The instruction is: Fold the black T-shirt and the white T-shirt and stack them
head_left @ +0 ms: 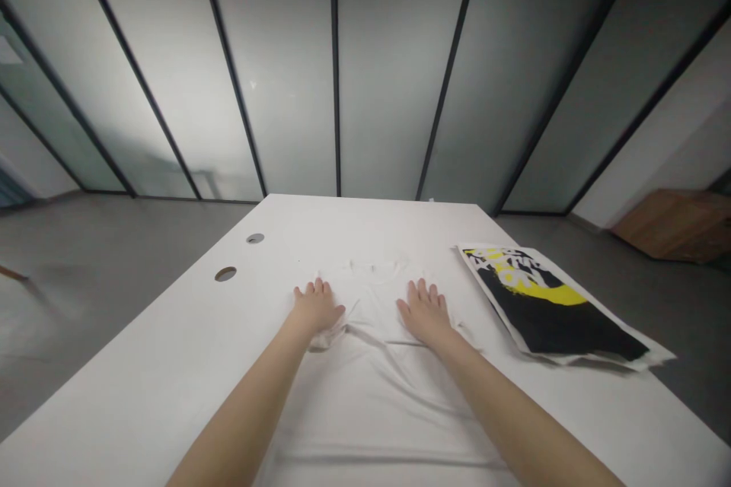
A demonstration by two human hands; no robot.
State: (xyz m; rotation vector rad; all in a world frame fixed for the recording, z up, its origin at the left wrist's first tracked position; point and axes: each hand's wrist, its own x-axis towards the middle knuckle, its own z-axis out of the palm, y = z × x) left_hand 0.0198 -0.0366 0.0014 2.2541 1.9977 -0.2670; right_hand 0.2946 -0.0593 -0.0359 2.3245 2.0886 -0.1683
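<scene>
On the middle of the white table (142, 380): a white T-shirt (371, 388) spread out, neckline (374, 268) toward the far end, body running toward the near edge, pale on pale so its outline is hard to make out in places
Left hand (317, 306): palm down on the far left part of the shirt, next to a rumpled sleeve (327, 341); fingers stretched out and slightly parted, thumb toward the right, resting rather than gripping
Right hand (426, 312): palm down on the far right part of the shirt, fingers straight and a little apart, thumb out to the left, likewise laid on the cloth
Creases: a long fold (388, 358) slants from beside the left hand toward the near right
Right side of the table: a flat item (548, 304) printed black, yellow and white, with pale ragged borders, well apart from the shirt
Left side of the table: two round holes (225, 274), one farther than the other
Far side: frosted panels (388, 76) between dark bars (335, 76), beyond a grey floor (131, 259)
</scene>
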